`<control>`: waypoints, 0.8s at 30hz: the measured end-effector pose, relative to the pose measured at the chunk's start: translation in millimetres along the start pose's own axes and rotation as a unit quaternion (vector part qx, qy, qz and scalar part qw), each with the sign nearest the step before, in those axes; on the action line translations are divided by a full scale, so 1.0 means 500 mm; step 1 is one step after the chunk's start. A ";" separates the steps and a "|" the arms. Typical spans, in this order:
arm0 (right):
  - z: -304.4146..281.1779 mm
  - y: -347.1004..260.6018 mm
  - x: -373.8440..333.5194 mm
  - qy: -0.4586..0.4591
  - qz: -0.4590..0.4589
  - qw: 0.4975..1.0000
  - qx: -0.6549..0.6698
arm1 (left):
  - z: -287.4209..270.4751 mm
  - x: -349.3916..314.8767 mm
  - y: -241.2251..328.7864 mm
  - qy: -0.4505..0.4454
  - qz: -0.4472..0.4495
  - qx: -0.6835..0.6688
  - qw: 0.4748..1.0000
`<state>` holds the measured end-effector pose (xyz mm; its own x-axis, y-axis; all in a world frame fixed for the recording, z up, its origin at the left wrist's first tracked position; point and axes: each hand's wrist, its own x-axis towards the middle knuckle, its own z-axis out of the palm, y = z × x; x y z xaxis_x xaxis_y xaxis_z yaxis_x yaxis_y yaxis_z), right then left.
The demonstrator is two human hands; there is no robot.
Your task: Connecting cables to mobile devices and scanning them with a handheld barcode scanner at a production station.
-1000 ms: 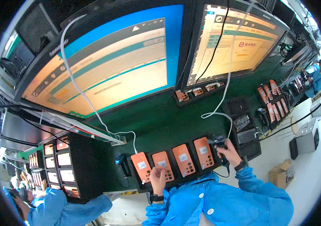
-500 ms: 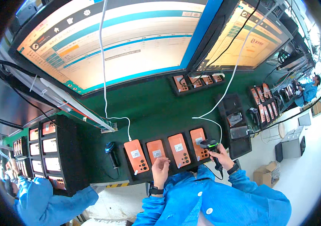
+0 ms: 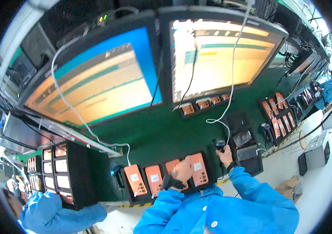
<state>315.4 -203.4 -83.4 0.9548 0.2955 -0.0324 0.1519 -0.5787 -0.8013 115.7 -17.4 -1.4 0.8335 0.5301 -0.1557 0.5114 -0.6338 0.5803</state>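
Note:
Four orange phones with white labels lie in a row in a black tray point(image 3: 134, 199) at the table's front edge. From the left come the first phone point(image 3: 136, 177), with a white cable at its top, the second phone point(image 3: 154, 177) and the third phone point(image 3: 171, 165). My left hand point(image 3: 183, 171) reaches over the third, covering much of it, its fingers stretched toward the left edge of the fourth phone point(image 3: 199, 168). Right of the tray, my right hand point(image 3: 225, 156) is closed around a black barcode scanner point(image 3: 219, 143), held above the table.
Two monitors point(image 3: 160, 78) stand behind. A second scanner point(image 3: 116, 175) lies left of the tray. At right are a black compartment tray point(image 3: 251, 162) and a rack of orange phones point(image 3: 279, 117). Black phone racks point(image 3: 74, 167) stand at left, near a co-worker's blue sleeve point(image 3: 80, 216).
My left hand has moved right, from the second phone to between the third and fourth. My right hand has taken the scanner away from the fourth phone, rightward. The view has shifted.

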 end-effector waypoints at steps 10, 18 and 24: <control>0.117 0.129 0.038 -0.093 0.095 0.988 -0.074 | 0.019 0.026 0.035 -0.045 -0.068 0.132 0.988; 0.041 -0.047 -0.013 0.059 0.016 0.978 0.198 | 0.052 0.028 0.034 0.020 -0.005 0.163 0.986; 0.010 -0.160 -0.105 -0.158 -0.055 0.976 0.141 | 0.015 0.046 0.051 -0.006 -0.020 0.135 0.991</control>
<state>251.9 -168.8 -20.6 0.8031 0.5899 -0.0837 0.1310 -0.3118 -0.9411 149.4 -25.5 4.0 0.8130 0.5523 -0.1843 0.5801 -0.7411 0.3380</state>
